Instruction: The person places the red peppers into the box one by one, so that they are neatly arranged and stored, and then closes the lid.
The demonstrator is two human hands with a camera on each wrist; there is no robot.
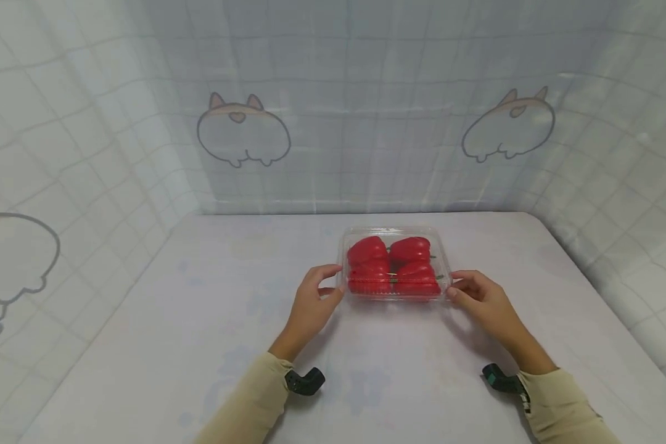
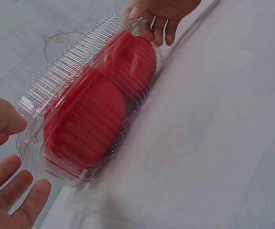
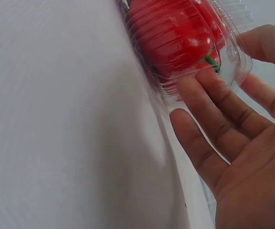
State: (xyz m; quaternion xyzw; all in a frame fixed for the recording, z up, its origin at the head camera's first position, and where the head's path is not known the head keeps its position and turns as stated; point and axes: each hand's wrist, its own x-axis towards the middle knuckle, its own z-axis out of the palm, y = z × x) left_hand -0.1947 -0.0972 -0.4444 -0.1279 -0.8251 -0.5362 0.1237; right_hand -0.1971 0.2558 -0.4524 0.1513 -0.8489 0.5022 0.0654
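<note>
A clear plastic clamshell box (image 1: pixel 395 232) holds several red bell peppers (image 1: pixel 416 279) with green stems. My left hand (image 1: pixel 314 300) has its thumb and index finger at the box's left edge; the other fingers spread loosely below the rim in the left wrist view. At the opposite edge, my right hand (image 1: pixel 485 305) holds the rim between thumb and index finger. Its remaining fingers (image 3: pixel 213 119) lie along the box's side in the right wrist view. Ribbed walls of the box cross in front of the peppers (image 2: pixel 87 119) in the left wrist view.
The box is at the far middle of a pale table (image 1: pixel 227 308). Behind it hangs a grid-patterned curtain (image 1: pixel 366 123) with cartoon animal prints, and similar cloth lines both sides. Dark wrist devices (image 1: pixel 305 382) are worn at both sleeves.
</note>
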